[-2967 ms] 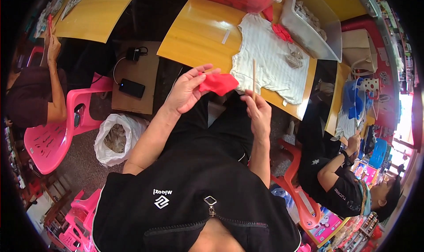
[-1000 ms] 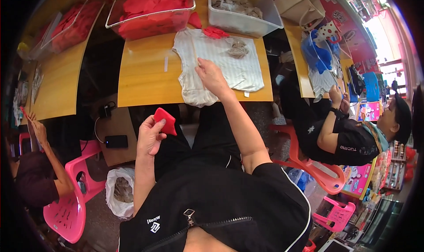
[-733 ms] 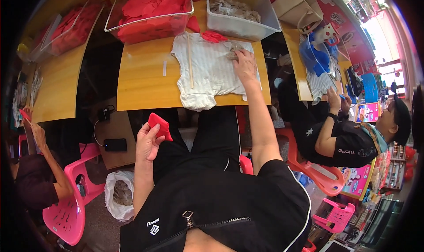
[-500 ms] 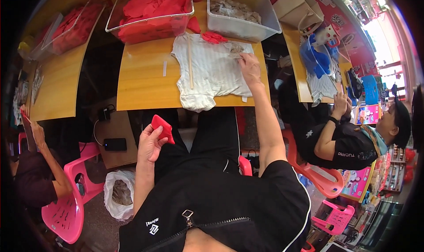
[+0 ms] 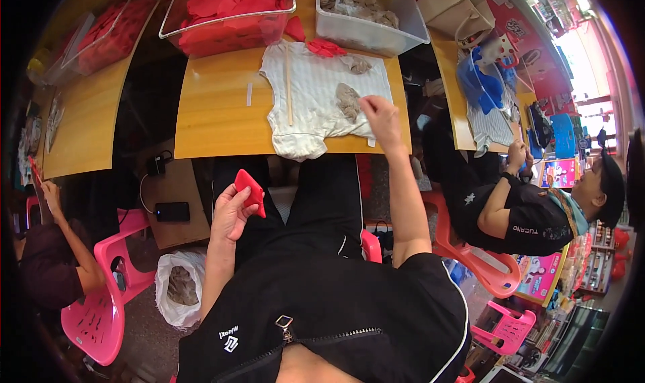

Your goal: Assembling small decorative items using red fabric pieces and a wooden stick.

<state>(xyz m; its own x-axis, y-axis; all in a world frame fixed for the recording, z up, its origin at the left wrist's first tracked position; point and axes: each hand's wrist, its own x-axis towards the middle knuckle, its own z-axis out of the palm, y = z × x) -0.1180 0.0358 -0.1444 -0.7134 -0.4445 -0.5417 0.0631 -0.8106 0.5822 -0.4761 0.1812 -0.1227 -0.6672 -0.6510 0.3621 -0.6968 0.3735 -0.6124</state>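
Observation:
My left hand (image 5: 233, 211) is closed on a small red cloth pouch (image 5: 250, 192), held over my lap just short of the table edge. My right hand (image 5: 384, 119) pinches the edge of a grey-brown crumpled piece (image 5: 347, 101), whose exact kind I cannot make out, above the white striped cloth (image 5: 312, 91). A second grey-brown clump (image 5: 356, 64) lies farther up on that cloth. Near its far edge is a bunched red pouch (image 5: 326, 48). A thin wooden stick (image 5: 289, 87) lies lengthwise on the cloth's left part.
At the table's back stand a clear bin of red pouches (image 5: 232, 35) and a clear bin of grey-brown pieces (image 5: 410, 37). A white sack (image 5: 164, 302) sits on the floor by a pink chair (image 5: 101, 322). A person (image 5: 531, 215) sits at right; another person (image 5: 57, 269) works at left.
My right hand has drawn slightly nearer, bringing a grey-brown piece toward the near part of the cloth. My left hand still holds the red pouch, nearly unmoved.

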